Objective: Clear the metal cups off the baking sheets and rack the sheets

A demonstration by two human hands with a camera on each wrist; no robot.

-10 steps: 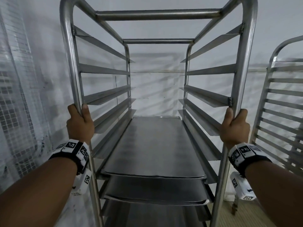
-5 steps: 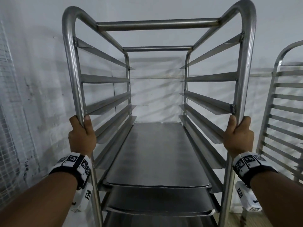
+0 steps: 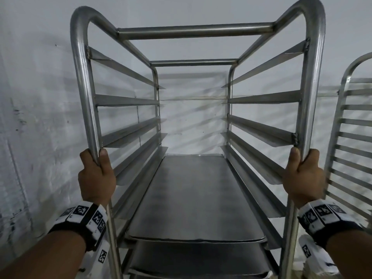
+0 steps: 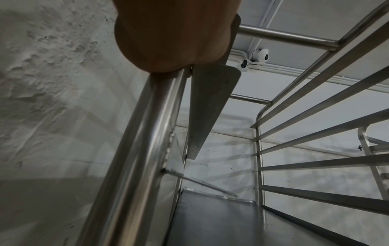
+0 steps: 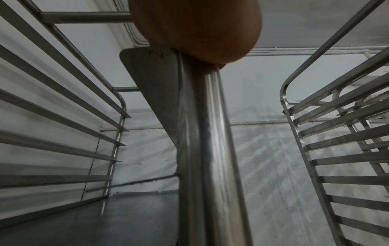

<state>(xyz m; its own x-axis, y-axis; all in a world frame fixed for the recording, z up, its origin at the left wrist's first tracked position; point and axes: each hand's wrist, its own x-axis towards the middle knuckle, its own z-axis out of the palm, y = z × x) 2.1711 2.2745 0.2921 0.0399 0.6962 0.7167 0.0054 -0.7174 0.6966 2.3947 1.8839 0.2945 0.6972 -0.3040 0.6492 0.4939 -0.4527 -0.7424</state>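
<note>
A tall steel rack (image 3: 193,32) fills the head view, close to a white wall. My left hand (image 3: 96,174) grips its left front post (image 3: 88,109), and my right hand (image 3: 302,174) grips the right front post (image 3: 308,97). Several dark baking sheets (image 3: 195,198) lie stacked on the lower runners; the upper runners are bare. In the left wrist view the hand (image 4: 174,33) wraps the post (image 4: 134,149). In the right wrist view the hand (image 5: 200,28) wraps the post (image 5: 208,149). No metal cups are in view.
A second rack (image 3: 354,137) with bare runners stands just right of the one I hold, also seen as a rack (image 5: 341,133) in the right wrist view. A rough white wall (image 3: 36,117) runs along the left and behind. A small camera (image 4: 261,55) hangs near the ceiling.
The rack sits a little lower in the head view and the wire mesh at the far left has left the picture. Both hands keep the same grip on the posts.
</note>
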